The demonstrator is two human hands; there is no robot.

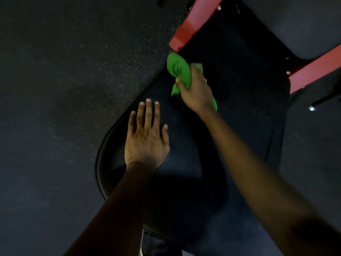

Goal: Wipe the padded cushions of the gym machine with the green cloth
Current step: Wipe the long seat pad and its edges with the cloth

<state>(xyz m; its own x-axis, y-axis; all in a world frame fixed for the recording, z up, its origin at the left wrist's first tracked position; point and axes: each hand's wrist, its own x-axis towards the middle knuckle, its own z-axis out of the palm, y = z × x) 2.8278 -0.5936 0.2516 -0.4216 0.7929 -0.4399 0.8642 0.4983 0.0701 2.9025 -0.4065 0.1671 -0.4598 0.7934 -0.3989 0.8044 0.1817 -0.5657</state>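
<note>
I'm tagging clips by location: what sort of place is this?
Most likely a gym: a dark padded cushion bolted to a red metal frame, standing on speckled black rubber flooring.

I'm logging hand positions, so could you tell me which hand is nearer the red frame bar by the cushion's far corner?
Right. The right hand grips the cloth just below the bar; the left hand lies flat on the cushion, farther back.

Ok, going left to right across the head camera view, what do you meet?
Speckled floor → left hand, flat on the dark cushion → green cloth → right hand gripping the cloth → red frame bar at the far right.
</note>
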